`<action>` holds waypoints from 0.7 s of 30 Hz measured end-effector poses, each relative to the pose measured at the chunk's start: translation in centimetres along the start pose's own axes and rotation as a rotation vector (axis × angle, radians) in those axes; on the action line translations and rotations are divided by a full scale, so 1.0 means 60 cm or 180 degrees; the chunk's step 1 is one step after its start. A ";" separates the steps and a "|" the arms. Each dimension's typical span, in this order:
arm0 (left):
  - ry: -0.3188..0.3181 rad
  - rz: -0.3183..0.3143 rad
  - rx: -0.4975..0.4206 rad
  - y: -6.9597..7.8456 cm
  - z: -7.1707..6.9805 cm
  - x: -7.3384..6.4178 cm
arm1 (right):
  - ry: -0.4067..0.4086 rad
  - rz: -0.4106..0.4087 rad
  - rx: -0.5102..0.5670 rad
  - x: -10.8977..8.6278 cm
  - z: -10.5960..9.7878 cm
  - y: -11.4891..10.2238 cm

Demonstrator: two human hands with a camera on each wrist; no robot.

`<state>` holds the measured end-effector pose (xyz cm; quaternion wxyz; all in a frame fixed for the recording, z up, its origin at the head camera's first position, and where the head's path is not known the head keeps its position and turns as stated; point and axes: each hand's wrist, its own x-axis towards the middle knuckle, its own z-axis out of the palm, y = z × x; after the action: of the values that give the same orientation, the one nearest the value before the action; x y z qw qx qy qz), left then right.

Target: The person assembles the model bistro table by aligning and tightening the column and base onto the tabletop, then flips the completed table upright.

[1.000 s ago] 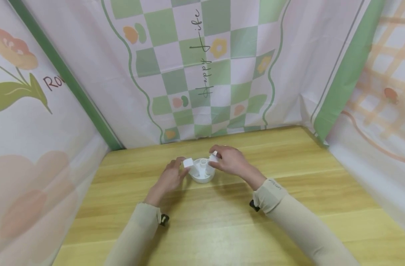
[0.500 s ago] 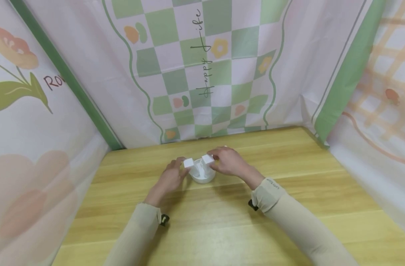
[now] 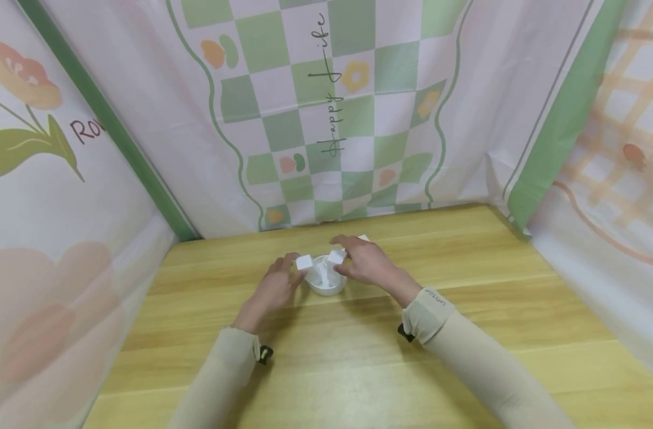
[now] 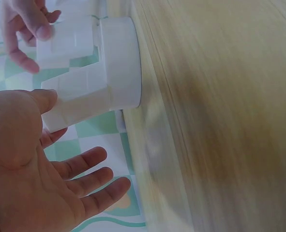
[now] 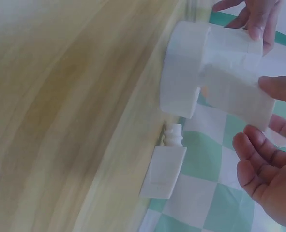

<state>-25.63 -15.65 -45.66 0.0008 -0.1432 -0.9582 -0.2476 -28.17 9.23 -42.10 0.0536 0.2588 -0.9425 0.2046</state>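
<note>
A white round base (image 3: 327,291) with a low wall stands on the table, with a white upright part inside it. My left hand (image 3: 274,288) pinches a white block (image 3: 304,263) with a square end between thumb and index finger; its other fingers are spread in the left wrist view. That block reaches down into the base. My right hand (image 3: 370,263) pinches a similar white block (image 3: 336,257) at its outer end, tilted over the base's right side. In the right wrist view, this block's lower end (image 5: 211,83) meets the base's rim.
Behind the right hand lies another white piece (image 5: 163,171) with a ribbed stem on the wooden table (image 3: 326,369). A green-and-white checkered cloth (image 3: 332,119) hangs behind the table's back edge. Patterned cloths hang at both sides.
My right hand has moved slightly left, bringing its block over the base and turning it. The loose piece behind that hand has come into sight. The left hand holds still.
</note>
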 end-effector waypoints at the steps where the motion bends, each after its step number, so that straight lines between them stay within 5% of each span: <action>1: -0.0001 0.0001 0.0002 0.000 0.000 0.000 | -0.0023 -0.0013 -0.0047 -0.001 0.000 0.000; 21: -0.0024 -0.0042 0.0003 0.001 -0.001 0.002 | -0.0189 -0.0280 -0.0208 -0.007 -0.012 0.007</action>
<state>-25.74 -15.61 -45.55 -0.0043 -0.1377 -0.9593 -0.2466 -28.03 10.04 -41.71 0.0430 0.3040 -0.9376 0.1634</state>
